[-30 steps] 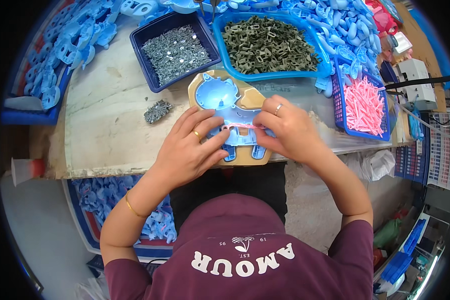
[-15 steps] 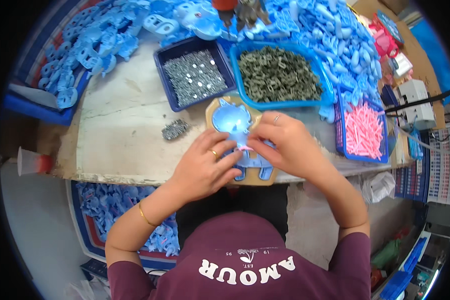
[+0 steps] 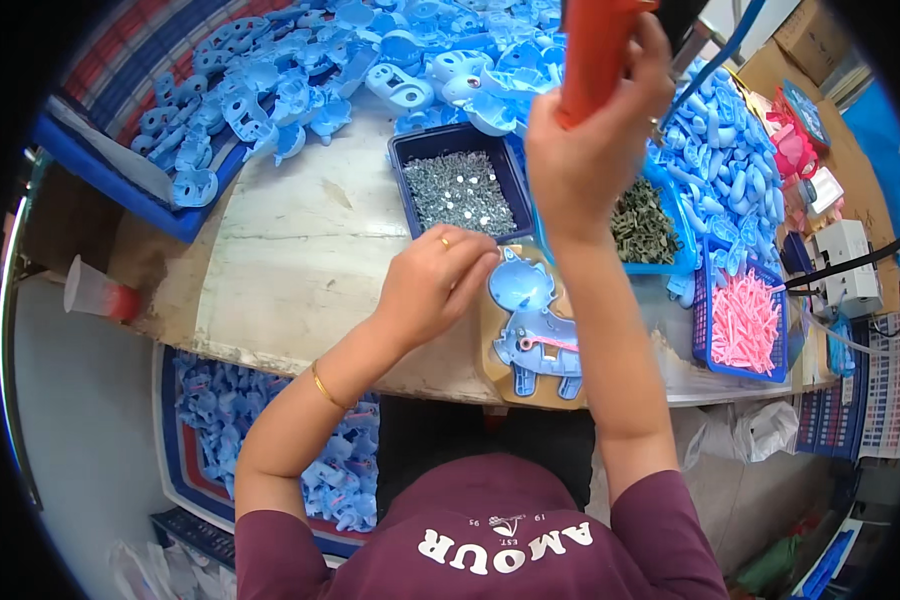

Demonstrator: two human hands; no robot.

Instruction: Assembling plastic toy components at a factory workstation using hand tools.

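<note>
Tray (image 3: 440, 142) held small metal bits (image 3: 460, 190); turquoise tub (image 3: 686, 225), dark clips (image 3: 642, 222); basket (image 3: 703, 320), pink strips (image 3: 743, 322). Toy shell (image 3: 520, 288) lay in tan holder (image 3: 495, 370). Right hand (image 3: 590, 160) gripped orange tool (image 3: 598, 55); left hand (image 3: 425, 285) bunched, contents I couldn't tell.

A light-blue animal-shaped toy shell (image 3: 520, 285) lies hollow side up in a tan jig (image 3: 548, 388), its bowl-like head at the far end and two stubby legs pointing nearer. A slim pink plastic strip (image 3: 550, 347) crosses its body, ringed at the left end. An orange-red handheld tool (image 3: 595, 65) is raised beyond, partly out of frame.
</note>
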